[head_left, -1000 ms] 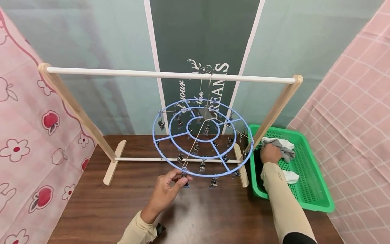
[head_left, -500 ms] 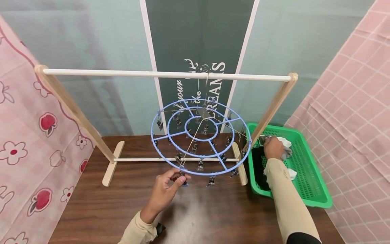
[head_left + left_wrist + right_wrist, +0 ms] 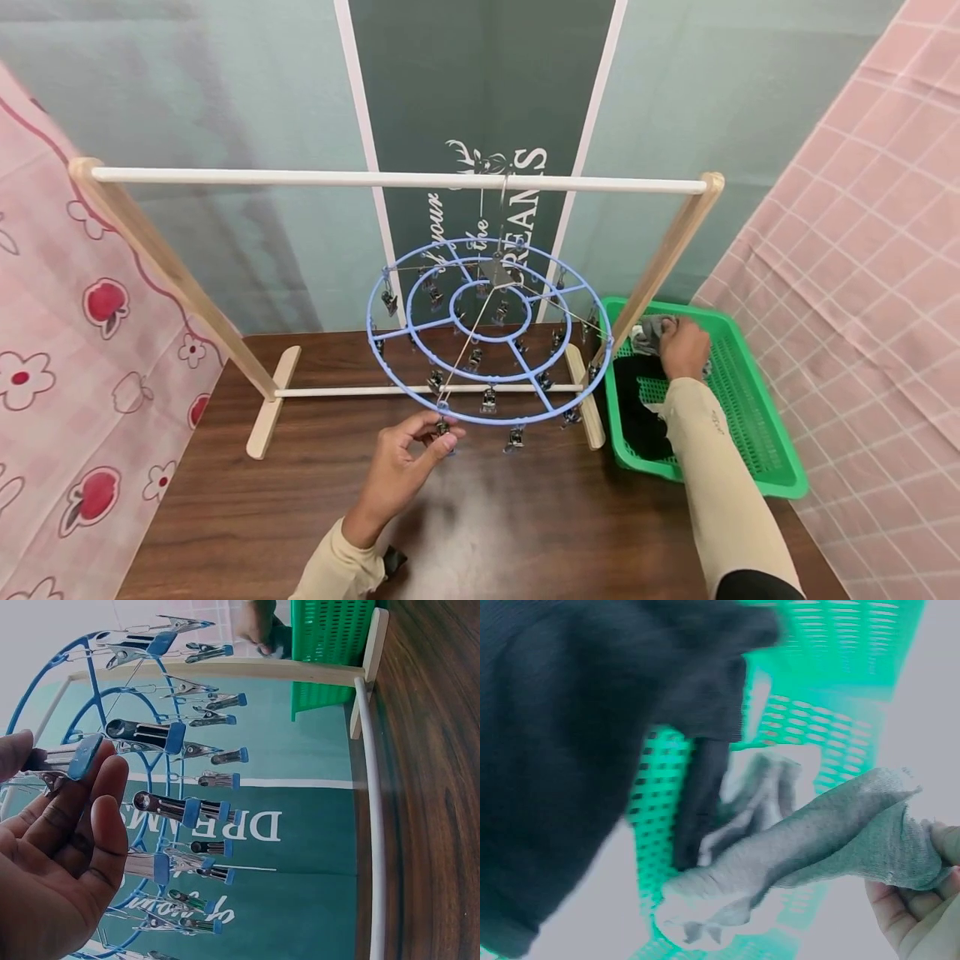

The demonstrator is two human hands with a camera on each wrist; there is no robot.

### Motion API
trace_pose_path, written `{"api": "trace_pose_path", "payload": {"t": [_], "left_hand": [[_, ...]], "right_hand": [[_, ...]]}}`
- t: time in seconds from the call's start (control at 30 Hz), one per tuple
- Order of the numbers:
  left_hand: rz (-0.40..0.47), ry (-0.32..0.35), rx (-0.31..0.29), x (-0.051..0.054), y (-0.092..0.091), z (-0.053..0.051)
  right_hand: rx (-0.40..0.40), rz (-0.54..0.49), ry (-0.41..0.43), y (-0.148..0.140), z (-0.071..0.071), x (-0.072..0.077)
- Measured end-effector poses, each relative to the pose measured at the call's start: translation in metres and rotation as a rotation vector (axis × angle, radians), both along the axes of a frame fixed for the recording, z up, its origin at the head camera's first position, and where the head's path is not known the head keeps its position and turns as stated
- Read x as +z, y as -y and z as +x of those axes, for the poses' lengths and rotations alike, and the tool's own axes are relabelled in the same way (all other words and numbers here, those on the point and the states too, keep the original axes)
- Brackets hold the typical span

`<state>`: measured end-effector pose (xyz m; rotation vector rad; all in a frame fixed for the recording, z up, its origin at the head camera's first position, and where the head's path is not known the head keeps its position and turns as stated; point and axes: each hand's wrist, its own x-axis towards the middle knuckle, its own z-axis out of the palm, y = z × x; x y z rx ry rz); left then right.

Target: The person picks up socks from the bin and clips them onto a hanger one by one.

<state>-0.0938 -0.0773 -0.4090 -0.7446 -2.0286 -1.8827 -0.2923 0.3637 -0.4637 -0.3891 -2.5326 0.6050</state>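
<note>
- l grip (image 3: 401,467)?
- pinches blue-tipped silver metal clip (image 3: 84,757), hung off round lt-blue plastic rack (image 3: 532,374).
- & r grip (image 3: 684,350)?
- holds grey knit sock (image 3: 802,840) by 1 end, over green perforated plastic basket (image 3: 738,408), nr black cloth (image 3: 639,417).

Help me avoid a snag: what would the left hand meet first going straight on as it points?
Probably the silver metal clip hanging from the round blue rack just ahead; depth is unclear.
</note>
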Motion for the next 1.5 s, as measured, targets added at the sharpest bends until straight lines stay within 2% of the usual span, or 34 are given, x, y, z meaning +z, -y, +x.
{"api": "trace_pose_path", "payload": {"t": [0.23,0.47,0.63,0.8,0.93,1.03,1.1,1.13,1.3,1.5], "left_hand": [[0.029,0.006,-0.006,-0.001,0.002,-0.001],[0.033,0.051,0.004,0.000,0.004,0.002],[0.039,0.064,-0.002,0.003,0.005,0.002],[0.068,0.037,0.002,0.000,0.006,0.002],[0.071,0.050,0.005,-0.013,0.008,-0.002],[0.074,0.061,-0.005,-0.023,0.009,-0.005],[0.068,0.059,-0.012,-0.024,0.010,-0.006],[0.069,0.062,-0.016,-0.027,0.010,-0.007],[0.072,0.064,-0.021,-0.027,0.013,-0.008],[0.091,0.061,-0.048,-0.025,0.015,-0.007]], "right_hand": [[-0.030,0.007,-0.092,-0.001,0.004,0.024],[-0.021,-0.077,-0.084,0.000,0.013,0.045],[-0.041,-0.122,-0.174,0.003,0.018,0.066],[-0.042,-0.156,-0.251,0.009,0.023,0.082],[-0.060,-0.260,-0.277,0.014,0.029,0.094],[-0.078,-0.383,-0.273,0.018,0.035,0.104],[-0.084,-0.478,-0.267,0.021,0.039,0.110],[-0.085,-0.521,-0.262,0.023,0.041,0.113],[-0.057,-0.668,-0.289,0.031,0.052,0.124],[-0.016,-0.768,-0.322,0.040,0.070,0.132]]}}
